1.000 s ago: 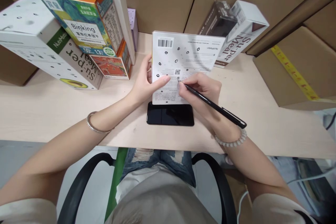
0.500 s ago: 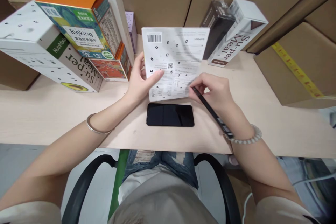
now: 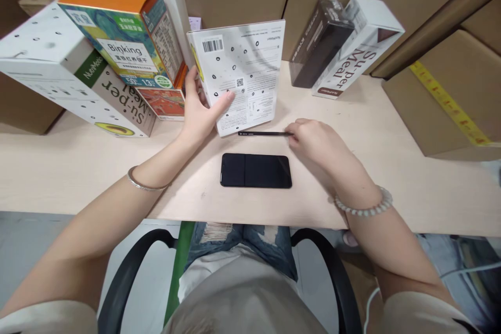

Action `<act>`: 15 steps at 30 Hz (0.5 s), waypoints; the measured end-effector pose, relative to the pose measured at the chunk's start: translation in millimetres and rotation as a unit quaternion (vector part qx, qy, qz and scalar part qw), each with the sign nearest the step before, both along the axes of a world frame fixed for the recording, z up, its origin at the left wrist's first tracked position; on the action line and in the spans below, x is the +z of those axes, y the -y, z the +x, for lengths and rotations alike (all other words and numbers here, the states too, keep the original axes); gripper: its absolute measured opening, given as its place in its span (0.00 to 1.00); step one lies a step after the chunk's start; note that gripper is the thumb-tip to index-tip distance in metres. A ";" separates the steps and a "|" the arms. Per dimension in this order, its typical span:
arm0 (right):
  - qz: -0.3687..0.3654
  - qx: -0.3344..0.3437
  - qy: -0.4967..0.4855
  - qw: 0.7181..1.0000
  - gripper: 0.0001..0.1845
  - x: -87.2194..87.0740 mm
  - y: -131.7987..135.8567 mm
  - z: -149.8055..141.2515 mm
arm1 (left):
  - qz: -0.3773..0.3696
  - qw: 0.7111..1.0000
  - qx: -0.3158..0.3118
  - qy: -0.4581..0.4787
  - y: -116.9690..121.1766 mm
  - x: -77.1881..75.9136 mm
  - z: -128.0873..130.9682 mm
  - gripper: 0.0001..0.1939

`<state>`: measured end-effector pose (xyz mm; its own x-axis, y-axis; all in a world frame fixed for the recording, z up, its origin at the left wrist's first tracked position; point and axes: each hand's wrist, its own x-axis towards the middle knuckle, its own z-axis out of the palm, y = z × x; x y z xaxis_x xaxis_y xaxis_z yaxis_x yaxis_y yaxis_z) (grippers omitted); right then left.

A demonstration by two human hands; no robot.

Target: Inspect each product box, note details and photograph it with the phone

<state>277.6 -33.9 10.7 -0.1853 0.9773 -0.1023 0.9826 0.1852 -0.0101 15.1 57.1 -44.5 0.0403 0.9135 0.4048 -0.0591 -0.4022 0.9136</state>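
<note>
My left hand (image 3: 203,109) is closed on the left edge of a white printed box (image 3: 250,73), thumb across its face. The box stands tilted on the table, its barcode and QR code side toward me. In my right hand (image 3: 315,141) the fingers pinch one end of a slim black pen (image 3: 264,134). That pen lies level, pointing left, just below the bottom edge of the box. Nearer to me a black smartphone (image 3: 256,170) rests flat on the table with a dark screen.
Left of my left hand stand an orange-topped biscuit box (image 3: 129,52) and a large white Super Meal box (image 3: 70,73). At the back right are a dark box (image 3: 321,44) and a white Super Meal box (image 3: 352,57). A taped cardboard carton (image 3: 442,104) sits far right.
My left hand has moved the white box left and turned it slightly. My right hand has swung the pen from slanting back along the forearm to lying level, pointing left.
</note>
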 end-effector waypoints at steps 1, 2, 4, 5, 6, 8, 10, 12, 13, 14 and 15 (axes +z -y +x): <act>0.001 0.001 -0.012 1.000 0.20 1.2 1.7 0.3 | 0.000 1.000 0.001 0.000 0.9 0.5 0.4 0.56; 0.003 0.009 -0.033 0.999 0.19 2.5 3.5 0.7 | -0.001 1.000 0.003 0.001 1.9 1.1 0.8 0.56; -0.008 0.062 -0.109 0.992 0.14 4.9 8.0 0.5 | -0.004 1.000 0.001 0.005 3.5 2.4 1.6 0.55; -0.028 0.103 -0.153 0.983 0.16 5.7 10.6 -0.8 | -0.008 1.000 -0.004 0.008 4.1 2.9 1.9 0.55; -0.055 0.141 -0.189 0.970 0.22 6.0 13.4 -2.9 | -0.011 1.000 -0.009 0.010 4.6 3.3 2.2 0.55; -0.104 0.184 -0.218 0.953 0.35 5.3 18.8 -9.1 | -0.014 1.000 -0.010 0.011 4.7 3.0 2.4 0.55; -0.123 0.185 -0.194 0.955 0.41 2.9 22.5 -15.4 | -0.009 1.000 0.001 0.008 2.9 0.6 1.7 0.55; -0.122 0.179 -0.172 0.961 0.42 -1.3 23.6 -19.1 | 0.002 1.000 0.009 0.000 -1.7 -4.6 -0.4 0.55; -0.119 0.182 -0.171 0.961 0.41 -3.9 23.3 -19.8 | 0.011 1.000 0.010 -0.005 -5.2 -8.3 -1.9 0.55; -0.113 0.187 -0.176 0.960 0.40 -6.9 22.8 -19.9 | 0.021 1.000 0.013 -0.012 -9.4 -12.5 -3.7 0.55; -0.104 0.194 -0.185 0.958 0.39 -10.0 22.2 -19.9 | 0.032 0.999 0.018 -0.021 -14.1 -16.9 -5.6 0.56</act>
